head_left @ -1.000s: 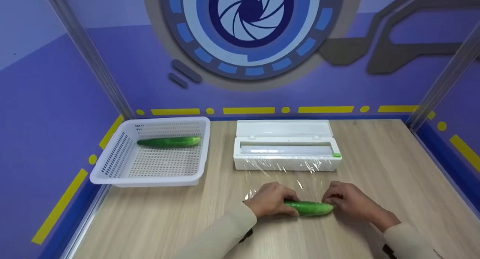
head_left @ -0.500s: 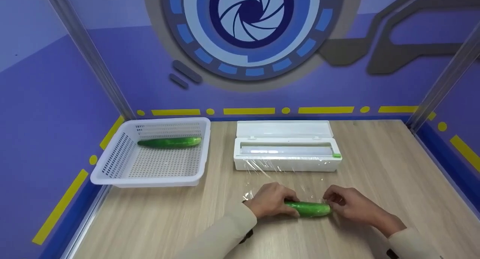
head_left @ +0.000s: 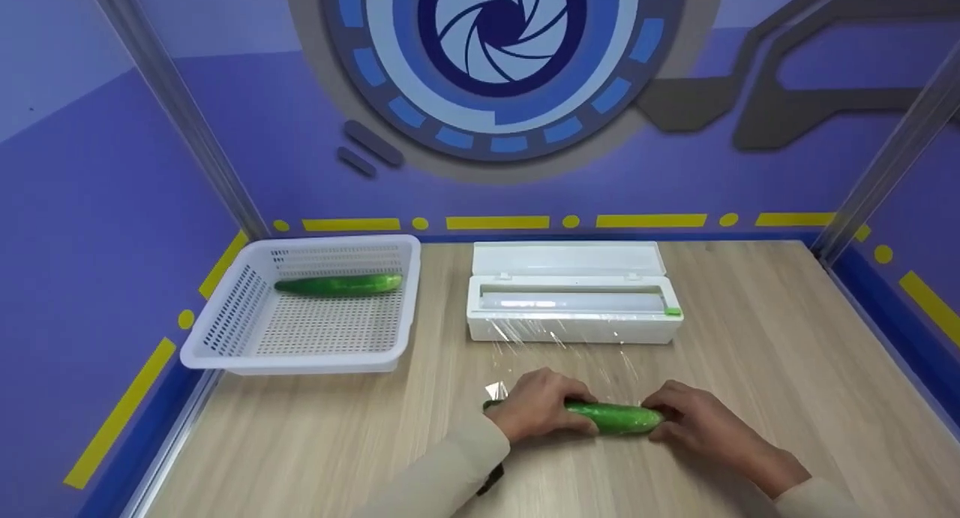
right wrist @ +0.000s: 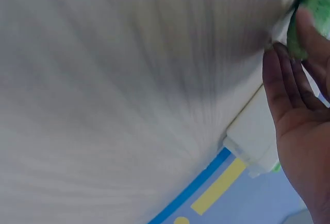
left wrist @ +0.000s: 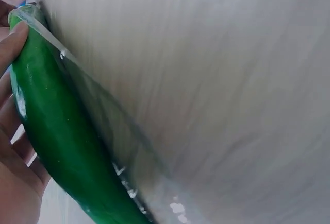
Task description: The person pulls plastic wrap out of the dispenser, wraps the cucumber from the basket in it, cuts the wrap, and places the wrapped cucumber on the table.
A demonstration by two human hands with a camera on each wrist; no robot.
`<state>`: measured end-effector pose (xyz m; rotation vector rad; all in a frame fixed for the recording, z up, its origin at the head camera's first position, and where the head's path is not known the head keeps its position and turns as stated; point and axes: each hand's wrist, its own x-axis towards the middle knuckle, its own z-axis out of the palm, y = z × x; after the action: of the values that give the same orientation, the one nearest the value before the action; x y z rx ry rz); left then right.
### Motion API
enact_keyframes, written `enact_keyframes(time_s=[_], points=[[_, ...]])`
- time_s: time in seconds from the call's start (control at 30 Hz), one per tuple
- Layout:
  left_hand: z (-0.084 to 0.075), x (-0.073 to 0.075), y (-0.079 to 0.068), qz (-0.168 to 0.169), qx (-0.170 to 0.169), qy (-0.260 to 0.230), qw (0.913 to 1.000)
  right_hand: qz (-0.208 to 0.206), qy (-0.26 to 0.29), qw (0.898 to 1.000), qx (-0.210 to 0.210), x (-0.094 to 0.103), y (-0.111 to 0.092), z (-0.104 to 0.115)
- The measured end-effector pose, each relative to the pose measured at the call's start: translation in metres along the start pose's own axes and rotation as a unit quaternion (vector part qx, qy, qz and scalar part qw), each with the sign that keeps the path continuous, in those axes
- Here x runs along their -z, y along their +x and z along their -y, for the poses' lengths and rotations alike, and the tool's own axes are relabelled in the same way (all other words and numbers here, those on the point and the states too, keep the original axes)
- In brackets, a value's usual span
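A green cucumber (head_left: 619, 419) lies across the table's front with clear plastic wrap (left wrist: 111, 100) around at least part of it. My left hand (head_left: 541, 404) grips its left and middle part, thumb on the near side. At the right end, my right hand (head_left: 701, 420) holds the tip between thumb and fingers. In the right wrist view, the thumb rests on the cucumber (right wrist: 314, 7) and the fingers lie behind it. The film runs back to a white wrap dispenser (head_left: 574, 330), whose lid stands raised over the roll (head_left: 570, 301).
A white perforated basket (head_left: 300, 364) stands at the left, holding another cucumber (head_left: 337, 284). A green tab (head_left: 673, 311) sits at the dispenser's right end. Walls with metal posts bound the wooden table (head_left: 765, 315) at the back and sides.
My right hand has moved slightly left and down, from the film by the tip to a hold on the cucumber's end. The left hand stays almost in place.
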<state>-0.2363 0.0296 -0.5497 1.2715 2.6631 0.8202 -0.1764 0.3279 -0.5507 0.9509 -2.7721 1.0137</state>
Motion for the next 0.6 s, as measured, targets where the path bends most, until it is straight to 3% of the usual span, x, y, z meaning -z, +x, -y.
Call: enact_keyframes(time_s=[0.23, 0.37, 0.6], points=[[-0.001, -0.001, -0.006, 0.0, 0.009, 0.004, 1.0, -0.013, -0.011, 1.0, 0.0, -0.004, 0.004, -0.002], [-0.002, 0.004, -0.012, -0.009, -0.007, 0.018, 0.9998, -0.006, -0.011, 1.0, -0.013, -0.003, 0.005, -0.002], [0.014, 0.027, -0.044, -0.144, -0.031, 0.021, 0.989, 0.014, -0.007, 0.999, -0.045, -0.001, 0.001, 0.001]])
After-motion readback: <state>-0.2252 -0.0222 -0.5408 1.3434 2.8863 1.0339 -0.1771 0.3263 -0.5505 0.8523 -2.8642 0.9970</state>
